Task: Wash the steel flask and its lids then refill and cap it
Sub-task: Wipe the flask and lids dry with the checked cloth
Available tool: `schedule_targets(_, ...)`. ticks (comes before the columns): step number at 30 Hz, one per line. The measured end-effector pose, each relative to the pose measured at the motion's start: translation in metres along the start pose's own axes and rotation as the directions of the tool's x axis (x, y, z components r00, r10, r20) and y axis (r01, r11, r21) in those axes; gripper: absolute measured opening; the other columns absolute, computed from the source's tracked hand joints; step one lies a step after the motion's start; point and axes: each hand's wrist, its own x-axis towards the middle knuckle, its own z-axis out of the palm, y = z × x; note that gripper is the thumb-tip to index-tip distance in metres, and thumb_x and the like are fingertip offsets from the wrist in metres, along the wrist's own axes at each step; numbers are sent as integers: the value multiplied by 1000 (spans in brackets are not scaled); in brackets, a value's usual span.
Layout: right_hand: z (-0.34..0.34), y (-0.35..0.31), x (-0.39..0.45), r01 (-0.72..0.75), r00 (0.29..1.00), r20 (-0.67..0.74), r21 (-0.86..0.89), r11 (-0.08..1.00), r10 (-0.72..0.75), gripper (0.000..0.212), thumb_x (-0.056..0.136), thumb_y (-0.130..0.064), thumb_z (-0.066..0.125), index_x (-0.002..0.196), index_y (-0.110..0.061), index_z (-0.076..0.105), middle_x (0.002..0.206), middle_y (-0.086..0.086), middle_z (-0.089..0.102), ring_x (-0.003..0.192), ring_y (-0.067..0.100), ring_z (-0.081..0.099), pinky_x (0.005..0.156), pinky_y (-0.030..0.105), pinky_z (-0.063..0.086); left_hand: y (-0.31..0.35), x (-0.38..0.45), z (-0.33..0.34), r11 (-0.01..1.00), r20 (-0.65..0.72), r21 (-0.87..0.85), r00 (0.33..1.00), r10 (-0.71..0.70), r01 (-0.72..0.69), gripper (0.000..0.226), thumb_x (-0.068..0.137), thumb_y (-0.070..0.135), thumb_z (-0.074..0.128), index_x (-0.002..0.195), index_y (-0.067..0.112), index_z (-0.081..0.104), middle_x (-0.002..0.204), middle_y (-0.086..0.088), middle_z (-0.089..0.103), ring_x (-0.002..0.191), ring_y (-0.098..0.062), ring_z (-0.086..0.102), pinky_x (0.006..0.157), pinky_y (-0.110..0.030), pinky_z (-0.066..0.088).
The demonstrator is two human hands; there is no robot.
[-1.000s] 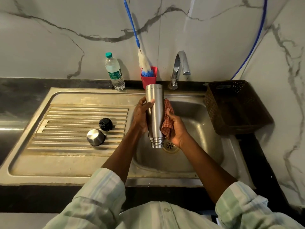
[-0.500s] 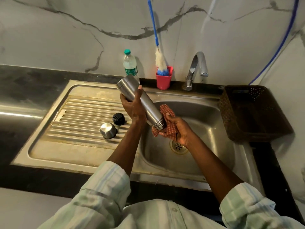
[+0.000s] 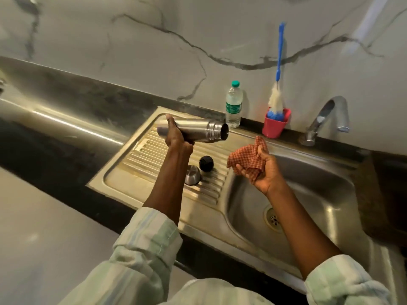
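Observation:
My left hand (image 3: pixel 176 135) grips the steel flask (image 3: pixel 202 131) near its base and holds it nearly level above the drainboard (image 3: pixel 154 164), its open threaded mouth pointing right. My right hand (image 3: pixel 263 170) holds a crumpled red checked cloth (image 3: pixel 246 159) over the left edge of the sink basin (image 3: pixel 308 194), apart from the flask. On the drainboard's ribs below my left forearm sit the black inner lid (image 3: pixel 206 163) and the steel cap (image 3: pixel 193 177), partly hidden by my arm.
A plastic water bottle (image 3: pixel 234 105) stands behind the drainboard. A red cup (image 3: pixel 274 126) holds a blue-handled bottle brush (image 3: pixel 278 62). The tap (image 3: pixel 326 119) is at the back of the basin, the drain (image 3: pixel 274 219) at its bottom. Black counter lies left.
My left hand has swung the flask up and left, from mouth-down over the basin to level over the drainboard. The cloth has come off the flask. The view turned left.

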Motion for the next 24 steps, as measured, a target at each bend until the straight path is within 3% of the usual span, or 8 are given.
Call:
schedule_targets(2,13,0,5,4,1000,14,-11,1000,-4,30,98,-34,51,112,-9,59,95,20,71,92,36,65,86,48,52,6,8,-6,990,1,-23,990,-142,142,72,82,56,73,129,8,48,121,-21,65,103,-40,67,85,-55,58)
schedule_targets(5,32,0,9,29,997,73,-45,999,-26,25,98,-31,50,110,-11,59,93,19,71,90,36,65,89,50,49,5,21,-17,970,-23,-49,971,-238,236,69,83,47,75,135,8,51,121,-27,63,97,-44,65,73,-55,58)
schedule_targets(8,45,-2,12,53,990,132,-74,996,-43,32,95,-29,54,121,-11,58,104,18,68,95,36,65,93,51,47,3,36,-23,940,-79,-107,939,-334,325,78,64,26,91,130,13,53,119,-29,59,92,-52,64,56,-60,56)
schedule_targets(13,59,-1,13,52,991,123,-54,997,-45,44,91,-29,60,130,-10,57,116,17,69,109,35,64,102,52,46,8,40,-34,861,-62,-242,879,-474,447,74,64,11,88,126,-4,51,111,-30,60,79,-56,65,49,-60,54)
schedule_targets(17,60,3,10,54,996,81,-64,996,-49,45,91,-30,60,131,-11,58,122,16,66,105,33,64,89,42,52,8,50,-42,794,-42,-337,834,-550,506,69,64,10,87,124,-3,55,107,-30,59,69,-60,62,49,-61,54)
schedule_targets(20,57,7,9,47,996,82,-38,998,-44,36,91,-30,58,123,-14,64,121,17,65,103,34,63,82,39,52,4,56,-46,775,-46,-375,825,-563,508,71,66,12,88,126,-1,53,105,-31,58,65,-62,60,48,-61,53)
schedule_targets(23,52,10,8,49,995,91,25,998,-51,23,94,-28,55,97,-19,76,107,15,70,102,35,63,90,45,51,2,59,-47,768,-47,-384,820,-571,512,75,64,12,88,128,2,50,104,-32,58,66,-62,60,48,-62,53)
schedule_targets(24,51,11,8,41,995,91,33,999,-44,22,94,-29,56,97,-20,77,106,15,71,105,36,63,94,47,50,1,56,-46,769,-45,-371,818,-574,520,75,64,11,89,128,1,50,103,-32,58,66,-61,60,48,-62,53)
